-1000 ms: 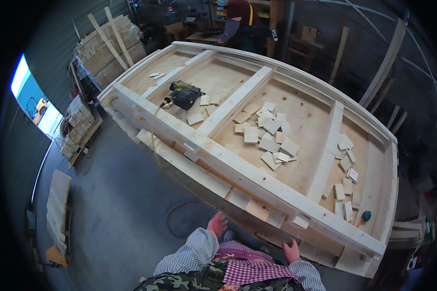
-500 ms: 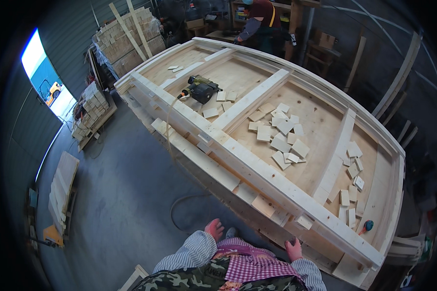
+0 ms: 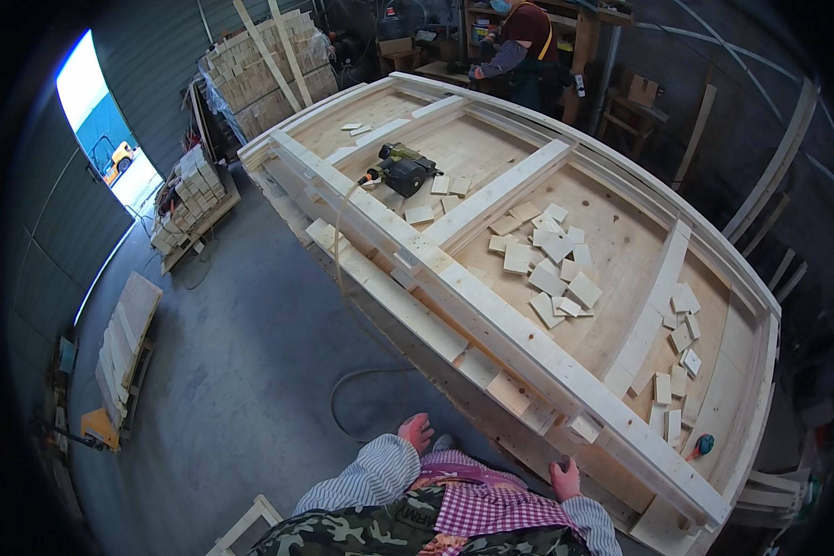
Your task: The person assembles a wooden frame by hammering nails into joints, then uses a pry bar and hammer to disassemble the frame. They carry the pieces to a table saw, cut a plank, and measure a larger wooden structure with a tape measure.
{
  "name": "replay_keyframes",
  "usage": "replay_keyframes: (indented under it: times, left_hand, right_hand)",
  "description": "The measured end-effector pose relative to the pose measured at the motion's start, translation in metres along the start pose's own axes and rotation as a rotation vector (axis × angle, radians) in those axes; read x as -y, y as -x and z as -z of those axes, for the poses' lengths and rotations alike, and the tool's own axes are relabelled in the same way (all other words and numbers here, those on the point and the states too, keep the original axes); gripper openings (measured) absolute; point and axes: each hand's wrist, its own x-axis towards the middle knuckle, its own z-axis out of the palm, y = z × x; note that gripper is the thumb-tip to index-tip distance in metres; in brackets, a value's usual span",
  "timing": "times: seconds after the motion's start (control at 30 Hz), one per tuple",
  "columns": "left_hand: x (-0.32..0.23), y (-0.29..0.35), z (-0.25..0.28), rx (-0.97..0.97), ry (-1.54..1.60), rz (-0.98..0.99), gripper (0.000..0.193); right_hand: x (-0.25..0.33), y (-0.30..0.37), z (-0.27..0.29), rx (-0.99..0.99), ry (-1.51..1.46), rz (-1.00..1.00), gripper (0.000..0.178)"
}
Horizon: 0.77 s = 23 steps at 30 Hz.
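Observation:
My left hand (image 3: pixel 417 432) hangs in front of my apron with loosely bent fingers and nothing in it. To its right, my right hand (image 3: pixel 565 479) is empty too, thumb and fingers apart, close to the near side of a big wooden frame panel (image 3: pixel 491 324). Neither hand visibly grips the panel. Inside its bays lie several small wooden blocks (image 3: pixel 558 246), scattered and partly piled. On the far left part of the panel rests a dark nail gun (image 3: pixel 406 173) with an air hose (image 3: pixel 341 269) running over the edge to the floor. A small teal-and-black tool (image 3: pixel 703 445) lies in the right bay.
A co-worker (image 3: pixel 525 46) stands beyond the panel's far edge. Stacked timber (image 3: pixel 271 74) is at the back left, with a loaded pallet (image 3: pixel 195 208) and leaning boards (image 3: pixel 128 343) along the left side. Part of the hose loops on the floor near my feet.
My view has turned slightly left, so the panel and background sit farther right in the picture. Both hands remain low and empty. The co-worker's posture has shifted slightly.

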Motion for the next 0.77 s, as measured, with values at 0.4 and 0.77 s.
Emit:
replay_keyframes:
  times: [0.4,0.77]
  left_hand:
    - [0.012,-0.018,0.013,0.022,-0.009,-0.002,0.038]
    - [0.016,-0.027,0.019,0.004,0.010,-0.005,0.035]
  right_hand:
    - [-0.008,0.007,-0.003,-0.069,0.023,0.028,0.059]
    - [-0.010,0.012,-0.006,-0.094,0.085,0.024,0.061]
